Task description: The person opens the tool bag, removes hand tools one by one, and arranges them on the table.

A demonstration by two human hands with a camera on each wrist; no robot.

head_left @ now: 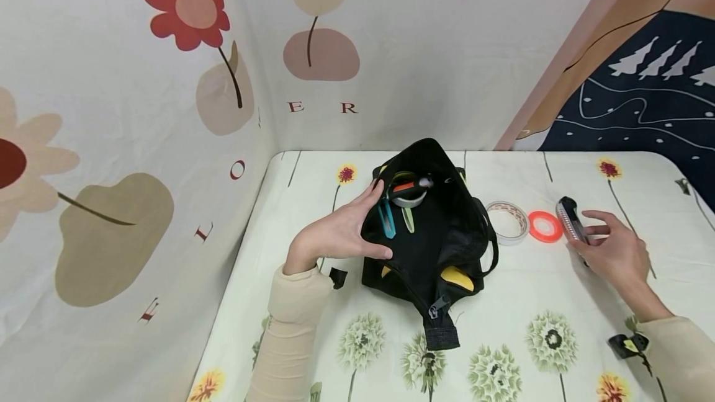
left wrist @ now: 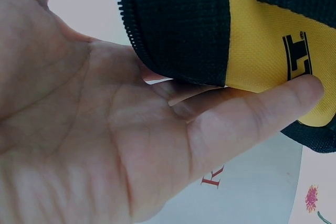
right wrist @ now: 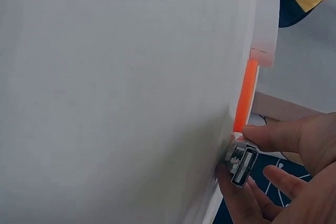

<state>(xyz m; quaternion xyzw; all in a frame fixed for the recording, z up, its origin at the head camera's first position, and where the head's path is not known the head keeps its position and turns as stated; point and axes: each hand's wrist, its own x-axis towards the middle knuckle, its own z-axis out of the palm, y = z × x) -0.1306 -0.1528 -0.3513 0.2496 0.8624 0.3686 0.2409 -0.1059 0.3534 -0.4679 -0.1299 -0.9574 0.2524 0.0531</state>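
A black and yellow tool bag lies on the table with its mouth spread wide. My left hand holds its left rim, thumb on the near edge and fingers at the far edge. In the left wrist view the little finger lies along the bag's yellow side. Inside the bag are a blue handle, an orange and black handle, a grey roll and a green piece. To the right, my right hand pinches a black and grey utility knife between thumb and fingers, low at the table.
Between the bag and the knife lie a wide tape roll and a thin orange tape roll, side by side. A flowered cloth covers the table. Printed fabric walls rise at the back and left. The bag's strap points toward me.
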